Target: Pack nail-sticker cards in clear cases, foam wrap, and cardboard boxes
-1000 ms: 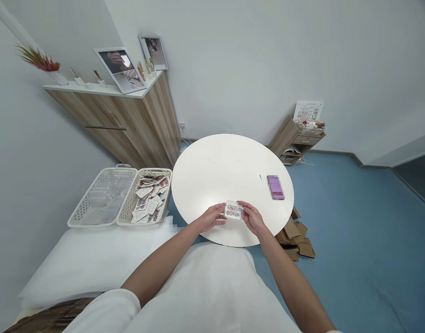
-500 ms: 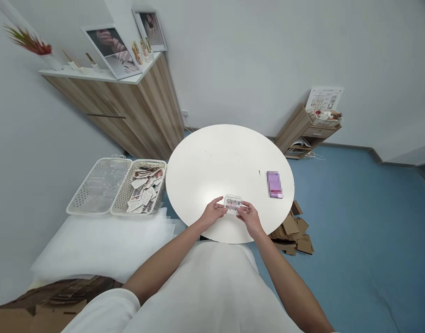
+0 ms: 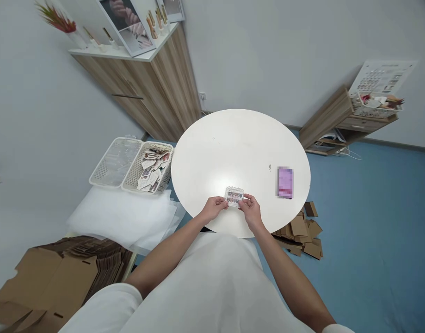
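A small clear plastic case point(image 3: 234, 196) with rows of small coloured pieces that look like press-on nails is held over the near part of the round white table point(image 3: 240, 138). My left hand point(image 3: 214, 208) grips its left edge, thumb in front. On the right edge, my right hand point(image 3: 251, 210) has its thumb and fingers closed. The case's lid looks closed, though it is too small to be sure. To the right on the table lies a purple, blurred rectangular item point(image 3: 285, 182), apart from both hands.
Left of the table, one white basket point(image 3: 129, 187) holds printed cards and another point(image 3: 94, 180) holds clear plastic pieces. White sheets point(image 3: 111, 215) and flat cardboard point(image 3: 56, 277) lie nearer. Cardboard pieces point(image 3: 298, 229) rest on the floor at right. A wooden cabinet point(image 3: 163, 83) stands behind.
The camera view has shifted, so the surroundings sit differently in the picture. Both hands keep hold of the clear case, whose face now shows more of its coloured pieces.
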{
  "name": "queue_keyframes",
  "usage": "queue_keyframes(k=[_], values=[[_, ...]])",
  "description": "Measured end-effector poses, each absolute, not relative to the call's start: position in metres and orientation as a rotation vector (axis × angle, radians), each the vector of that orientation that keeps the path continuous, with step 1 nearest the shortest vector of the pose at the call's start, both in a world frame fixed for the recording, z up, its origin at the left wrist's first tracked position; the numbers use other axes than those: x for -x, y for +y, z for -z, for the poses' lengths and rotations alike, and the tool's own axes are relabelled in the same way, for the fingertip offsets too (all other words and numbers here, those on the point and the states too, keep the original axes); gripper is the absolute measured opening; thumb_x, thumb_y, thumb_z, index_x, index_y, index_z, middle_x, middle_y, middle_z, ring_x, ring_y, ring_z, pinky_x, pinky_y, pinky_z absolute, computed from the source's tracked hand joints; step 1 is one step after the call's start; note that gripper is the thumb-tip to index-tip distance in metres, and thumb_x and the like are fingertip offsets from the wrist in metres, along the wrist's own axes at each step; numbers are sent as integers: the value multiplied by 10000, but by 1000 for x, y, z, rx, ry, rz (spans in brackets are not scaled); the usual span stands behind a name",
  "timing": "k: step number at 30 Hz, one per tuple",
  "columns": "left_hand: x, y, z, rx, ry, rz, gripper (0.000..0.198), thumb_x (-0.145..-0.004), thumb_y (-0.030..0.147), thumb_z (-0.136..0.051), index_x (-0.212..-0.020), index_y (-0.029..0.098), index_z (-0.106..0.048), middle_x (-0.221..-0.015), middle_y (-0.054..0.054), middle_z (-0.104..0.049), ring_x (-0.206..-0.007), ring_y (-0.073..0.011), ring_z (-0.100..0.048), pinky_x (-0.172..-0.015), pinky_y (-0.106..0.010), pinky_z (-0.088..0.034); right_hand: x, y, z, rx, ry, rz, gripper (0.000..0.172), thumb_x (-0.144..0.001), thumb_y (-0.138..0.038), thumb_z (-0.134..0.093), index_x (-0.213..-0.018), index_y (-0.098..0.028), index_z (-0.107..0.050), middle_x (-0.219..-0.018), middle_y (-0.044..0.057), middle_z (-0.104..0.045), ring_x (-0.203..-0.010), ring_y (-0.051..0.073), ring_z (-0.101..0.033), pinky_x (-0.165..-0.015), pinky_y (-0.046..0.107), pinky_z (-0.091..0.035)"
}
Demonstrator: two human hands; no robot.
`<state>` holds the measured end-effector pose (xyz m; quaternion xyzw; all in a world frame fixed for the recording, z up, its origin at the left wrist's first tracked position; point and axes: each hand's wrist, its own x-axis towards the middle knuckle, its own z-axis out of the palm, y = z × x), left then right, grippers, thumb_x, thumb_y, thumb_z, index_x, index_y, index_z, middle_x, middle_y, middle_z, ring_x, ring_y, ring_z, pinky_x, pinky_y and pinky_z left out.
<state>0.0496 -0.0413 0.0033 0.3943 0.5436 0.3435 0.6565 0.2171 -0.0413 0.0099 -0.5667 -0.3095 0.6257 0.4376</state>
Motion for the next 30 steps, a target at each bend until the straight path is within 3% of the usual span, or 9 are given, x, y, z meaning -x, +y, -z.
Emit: queue_keyframes(k=[4, 10, 13, 21, 27, 30], values=[[-50, -46, 2, -900, 1312, -809, 339, -696, 438, -595, -845, 135, -622, -769, -57, -637, -747, -156, -597, -775, -319, -446, -214, -36, -8, 1413, -836, -1573, 398, -637, -326, -645, -980, -219, -472, -825, 12, -614, -727, 140, -587, -709, 335, -473], [-34, -54, 5, -942, 1417, -887, 471, -783, 440, -490, -1172, 176, -477, -1035, -88, -592, -931, -172, -566, -858, -341, -417, -195, -32, -3, 1439, -778, -1628, 394, -638, -339, -637, -978, -227, -472, -853, 17, -608, -773, 156, -592, -700, 333, -478], [-19, -55, 2, -1032, 1454, -922, 459, -798, 434, -469, -1194, 202, -465, -1162, -91, -508, -1054, -185, -493, -877, -328, -414, -179, -30, -1, 1433, -774, -1657, 379, -646, -333, -629, -975, -232, -471, -865, 15, -608, -776, 152, -593, -716, 332, -475], [34, -42, 4, -1002, 1520, -929, 474, -816, 437, -439, -1243, 234, -415, -1171, -81, -445, -1091, -193, -447, -857, -307, -434, -110, -11, 5, 1524, -891, -1653, 389, -673, -337, -593, -1020, -234, -453, -958, 40, -595, -787, 157, -594, -747, 344, -460], [87, -25, 16, -886, 1613, -887, 490, -812, 482, -415, -1235, 234, -430, -1174, -86, -410, -1106, -206, -437, -855, -291, -425, -55, 9, 16, 1594, -1072, -1616, 471, -646, -322, -596, -1093, -237, -473, -1152, 63, -495, -1039, 203, -476, -800, 345, -459], [110, -13, 23, -860, 1649, -872, 505, -814, 489, -402, -1238, 217, -429, -1186, -95, -399, -1108, -210, -436, -872, -297, -409, -33, 19, 24, 1685, -1117, -1591, 527, -626, -320, -604, -1130, -230, -476, -1134, 65, -485, -1017, 206, -466, -800, 348, -458]])
